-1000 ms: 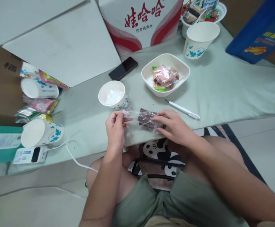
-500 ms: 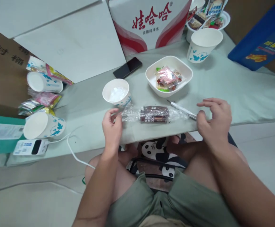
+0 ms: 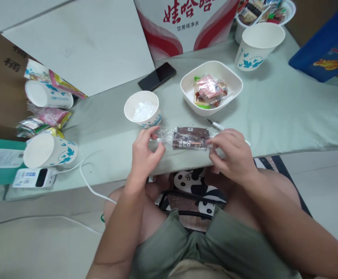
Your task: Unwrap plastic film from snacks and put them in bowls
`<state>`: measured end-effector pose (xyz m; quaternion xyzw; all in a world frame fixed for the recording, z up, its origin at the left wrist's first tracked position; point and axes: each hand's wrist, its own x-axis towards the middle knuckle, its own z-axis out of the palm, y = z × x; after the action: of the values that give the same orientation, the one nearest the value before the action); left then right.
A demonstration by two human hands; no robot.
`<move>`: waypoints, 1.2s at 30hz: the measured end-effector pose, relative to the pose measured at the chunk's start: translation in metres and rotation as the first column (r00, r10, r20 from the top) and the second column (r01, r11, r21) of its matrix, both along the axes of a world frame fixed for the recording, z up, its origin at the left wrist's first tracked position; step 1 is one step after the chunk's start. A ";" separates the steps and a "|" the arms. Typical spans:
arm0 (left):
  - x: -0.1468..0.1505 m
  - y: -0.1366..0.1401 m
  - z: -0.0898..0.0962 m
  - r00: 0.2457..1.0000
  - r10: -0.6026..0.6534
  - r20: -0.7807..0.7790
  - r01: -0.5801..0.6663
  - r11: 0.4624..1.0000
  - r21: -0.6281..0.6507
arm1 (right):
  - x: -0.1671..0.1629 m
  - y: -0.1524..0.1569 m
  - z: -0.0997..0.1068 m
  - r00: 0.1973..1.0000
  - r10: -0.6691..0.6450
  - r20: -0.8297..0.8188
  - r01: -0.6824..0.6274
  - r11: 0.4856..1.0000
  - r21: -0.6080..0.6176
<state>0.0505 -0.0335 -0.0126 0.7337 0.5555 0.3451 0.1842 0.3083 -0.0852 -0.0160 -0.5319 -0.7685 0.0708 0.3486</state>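
Currently: dark brown packets [image 3: 190, 138], apparently two side by side, lie on the surface [image 3: 110, 116] at its near edge, within a length of clear film [image 3: 165, 133]. Status, judged from layout: the packets are laid along the film and at least partly covered; its left end trails loose, neither twisted nor fastened, so closure looks undone. Whether this is wrapping or unwrapping cannot be settled here.

Position: packets between the two hands. Left hand [image 3: 145, 155]: thumb and forefinger spread apart, fingertips beside the film's left end, no hold on the packets. Right hand [image 3: 232, 155]: fingers bent, tips at the packets' right end; contact or a pinch on the film there cannot be told.

Nearby: paper cup [image 3: 157, 114] containing clear, crumpled material, just beyond the left fingers; white pen-like tool [image 3: 219, 126] with dark tip, partly behind the right hand.
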 end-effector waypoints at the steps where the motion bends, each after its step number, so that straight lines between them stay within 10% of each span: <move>1: 0.000 0.000 0.000 1.000 -0.009 -0.003 0.009 1.000 0.013 | -0.001 -0.004 0.003 0.996 0.093 -0.010 -0.093 0.996 0.013; 5: 0.001 -0.002 -0.006 0.999 -0.045 0.018 0.045 0.999 0.008 | -0.012 -0.019 0.010 0.898 0.440 0.020 -0.430 0.885 -0.178; 8: 0.000 -0.001 -0.016 0.992 0.076 0.099 -0.067 0.993 -0.093 | -0.021 -0.023 0.007 0.894 0.446 0.048 -0.386 0.819 -0.423; 12: -0.005 0.002 -0.020 0.946 0.302 0.119 -0.254 0.917 -0.308 | -0.029 -0.013 -0.004 0.988 0.152 0.027 -0.137 0.943 -0.302; 17: -0.002 0.001 -0.007 0.945 0.162 0.283 0.017 0.844 -0.537 | -0.041 0.004 -0.009 0.999 0.020 0.044 -0.015 0.994 -0.112; 23: 0.016 -0.005 0.007 0.638 0.234 0.734 0.382 0.731 -0.565 | -0.053 0.013 -0.007 0.989 0.053 0.135 -0.023 0.976 -0.217; 29: 0.012 -0.006 0.024 0.534 0.233 0.813 0.504 0.684 -0.527 | -0.050 0.021 -0.012 0.991 0.079 -0.110 -0.105 0.959 -0.263; 36: -0.004 0.001 0.025 0.623 0.247 0.742 0.400 0.715 -0.573 | -0.041 0.028 -0.007 0.896 0.045 -0.441 -0.257 0.863 -0.434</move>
<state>0.0465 -0.0322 0.0124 0.4090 0.4707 0.3829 0.6815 0.2669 -0.0577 -0.0233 -0.5109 -0.6743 0.3989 0.3539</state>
